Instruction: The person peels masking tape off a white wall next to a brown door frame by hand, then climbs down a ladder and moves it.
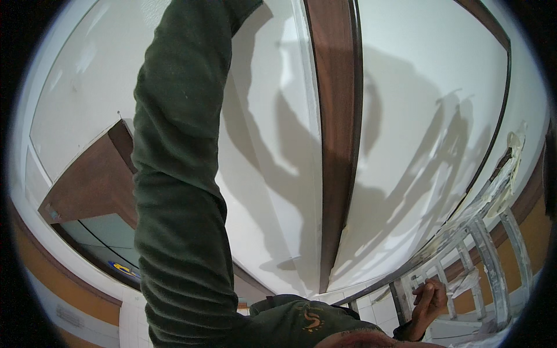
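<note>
My left arm, in a dark green fleece sleeve point(182, 152), reaches up past the top of the view, so my left hand is out of sight. Behind the sleeve stands a white wall surface point(270, 108), with a dark brown wood strip point(337, 108) running along it. Low at the right is my right hand point(430, 299), its fingers curled in. It is nearest to a paint-spattered metal ladder point(489, 256). Whether those fingers hold something small or touch the ladder cannot be seen.
A brown wood panel point(93, 174) with a dark glassy surface point(100, 235) below it juts out at the left. Crumpled masking material point(507, 187) hangs along the ladder's top. White floor tiles point(370, 311) show beneath. Shadows of an arm and ladder fall on the wall.
</note>
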A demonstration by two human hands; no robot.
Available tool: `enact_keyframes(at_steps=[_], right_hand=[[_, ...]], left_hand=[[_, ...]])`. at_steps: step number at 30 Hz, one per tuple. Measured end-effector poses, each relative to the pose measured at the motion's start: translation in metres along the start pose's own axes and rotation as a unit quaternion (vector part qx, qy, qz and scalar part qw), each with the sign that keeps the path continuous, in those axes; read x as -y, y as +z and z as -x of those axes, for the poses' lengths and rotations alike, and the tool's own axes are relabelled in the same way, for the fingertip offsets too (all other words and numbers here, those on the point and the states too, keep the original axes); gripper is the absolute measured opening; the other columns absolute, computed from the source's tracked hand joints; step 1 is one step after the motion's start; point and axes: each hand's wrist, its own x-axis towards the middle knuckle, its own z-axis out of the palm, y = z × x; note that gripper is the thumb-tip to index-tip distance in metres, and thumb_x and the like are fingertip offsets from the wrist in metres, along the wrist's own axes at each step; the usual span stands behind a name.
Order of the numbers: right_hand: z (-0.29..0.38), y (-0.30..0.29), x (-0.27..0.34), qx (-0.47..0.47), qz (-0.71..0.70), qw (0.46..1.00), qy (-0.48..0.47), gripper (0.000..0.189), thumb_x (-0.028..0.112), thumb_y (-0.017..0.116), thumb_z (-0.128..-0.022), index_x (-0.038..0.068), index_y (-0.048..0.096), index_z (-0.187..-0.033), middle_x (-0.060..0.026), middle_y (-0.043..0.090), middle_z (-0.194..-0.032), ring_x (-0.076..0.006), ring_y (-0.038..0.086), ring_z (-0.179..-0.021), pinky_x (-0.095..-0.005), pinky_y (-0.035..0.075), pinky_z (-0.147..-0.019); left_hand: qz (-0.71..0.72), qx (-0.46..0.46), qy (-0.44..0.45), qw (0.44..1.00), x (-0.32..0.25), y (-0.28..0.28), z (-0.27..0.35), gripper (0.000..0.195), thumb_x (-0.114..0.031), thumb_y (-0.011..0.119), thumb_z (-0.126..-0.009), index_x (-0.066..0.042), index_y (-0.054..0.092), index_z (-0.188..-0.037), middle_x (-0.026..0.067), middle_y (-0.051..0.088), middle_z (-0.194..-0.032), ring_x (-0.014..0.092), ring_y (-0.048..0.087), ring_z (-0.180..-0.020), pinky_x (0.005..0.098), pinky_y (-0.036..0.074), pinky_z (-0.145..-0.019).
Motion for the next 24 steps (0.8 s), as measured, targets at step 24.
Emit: enact_keyframes(at_steps=[24], right_hand=[[0.002, -0.008, 0.008, -0.027, -0.025, 0.998, -0.044, 0.023, 0.021, 0.049, -0.098, 0.001, 0.058, -0.092, -0.0054, 0.056, -0.061, -0.0043, 0.037, -0.043, -0.0194, 0.028, -0.040]], left_hand=[[0.017, -0.034, 0.027, 0.999, -0.038, 0.019, 0.106, 0.032, -0.017, 0.050, -0.085, 0.006, 0.062, -0.065, 0.0286, 0.061, -0.071, 0.044, 0.061, -0.071, 0.0498, 0.049, -0.070]])
